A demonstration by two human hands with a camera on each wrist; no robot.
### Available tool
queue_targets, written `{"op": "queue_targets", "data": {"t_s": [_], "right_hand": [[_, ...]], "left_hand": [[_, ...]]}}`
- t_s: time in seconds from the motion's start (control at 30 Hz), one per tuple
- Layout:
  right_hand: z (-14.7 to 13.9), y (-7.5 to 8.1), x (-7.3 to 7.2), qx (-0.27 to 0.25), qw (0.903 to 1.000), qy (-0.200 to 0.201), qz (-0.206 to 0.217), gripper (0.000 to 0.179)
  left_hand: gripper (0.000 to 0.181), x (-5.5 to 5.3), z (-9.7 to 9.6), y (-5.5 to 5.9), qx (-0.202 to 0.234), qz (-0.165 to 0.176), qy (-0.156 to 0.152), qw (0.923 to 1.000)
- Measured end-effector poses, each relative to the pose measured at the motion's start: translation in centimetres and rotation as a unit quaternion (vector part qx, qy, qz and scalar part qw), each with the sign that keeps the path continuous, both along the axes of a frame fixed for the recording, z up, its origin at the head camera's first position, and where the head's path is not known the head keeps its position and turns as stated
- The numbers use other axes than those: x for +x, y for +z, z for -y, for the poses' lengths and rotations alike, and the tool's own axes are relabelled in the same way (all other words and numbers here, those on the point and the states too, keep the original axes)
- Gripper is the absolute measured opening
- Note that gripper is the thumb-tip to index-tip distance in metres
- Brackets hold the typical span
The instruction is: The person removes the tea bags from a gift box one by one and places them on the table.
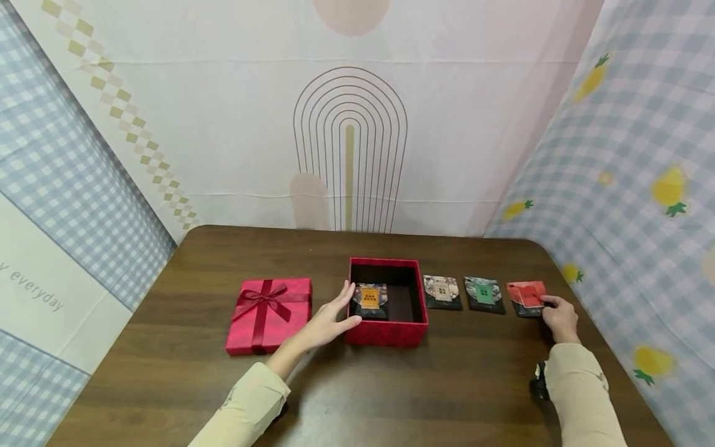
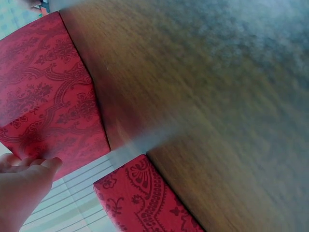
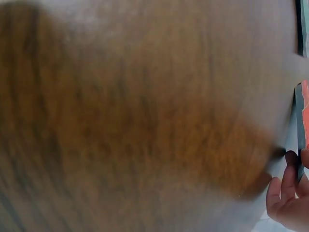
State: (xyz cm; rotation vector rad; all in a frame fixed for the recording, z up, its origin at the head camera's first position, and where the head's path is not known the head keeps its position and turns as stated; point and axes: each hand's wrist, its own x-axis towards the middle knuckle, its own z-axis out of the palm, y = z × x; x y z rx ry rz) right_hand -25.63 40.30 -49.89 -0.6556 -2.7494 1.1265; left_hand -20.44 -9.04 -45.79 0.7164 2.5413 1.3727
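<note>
My left hand (image 1: 329, 321) lies against the left wall of an open red gift box (image 1: 386, 336), its fingers extended along the rim. In the left wrist view the thumb and fingers (image 2: 51, 165) touch the box's patterned side. Inside the box, at the left, lies a black packet with an orange label (image 1: 370, 299). At the right of the table my right hand (image 1: 561, 318) pinches the right edge of a red and black packet (image 1: 525, 294). The right wrist view shows only a sliver of this packet (image 3: 299, 116) between thumb and fingers.
A red box lid with a dark ribbon bow (image 1: 269, 316) lies left of the box. Between the box and my right hand lie a packet with a beige label (image 1: 442, 292) and one with a green label (image 1: 484, 294). Patterned cloth hangs behind the brown table (image 1: 391, 397).
</note>
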Motion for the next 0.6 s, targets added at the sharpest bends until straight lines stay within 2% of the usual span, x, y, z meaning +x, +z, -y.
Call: {"op": "queue_targets", "data": {"t_s": [0.3, 0.6], "right_hand": [[0.11, -0.16, -0.17, 0.051, 0.9985, 0.022, 0.003, 0.047], [0.67, -0.34, 0.01, 0.07, 0.9967, 0.04, -0.012, 0.041]], "left_hand": [[0.071, -0.07, 0.0, -0.09, 0.001, 0.0, 0.001, 1.0], [0.073, -0.14, 0.12, -0.15, 0.002, 0.009, -0.002, 1.0]]}}
